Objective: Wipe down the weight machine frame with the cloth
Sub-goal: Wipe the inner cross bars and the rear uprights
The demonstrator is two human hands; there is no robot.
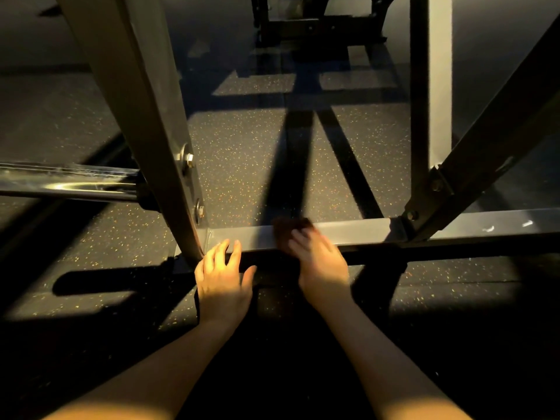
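A low horizontal beam of the weight machine frame [348,230] runs across the middle of the view, just above the floor. On top of the beam lies a dark cloth [288,227], and my right hand [318,262] presses it down; the hand is blurred. My left hand [222,271] rests with spread fingers on the beam's near edge, beside the foot of a slanted upright [145,116]. Most of the cloth is hidden under my right hand's fingers.
A chrome bar [66,184] sticks out left from the slanted upright, which carries two bolts. A diagonal brace [485,153] and a vertical post [430,86] rise at the right. Speckled rubber flooring [242,165] lies beyond the beam. Another machine base [318,28] stands at the back.
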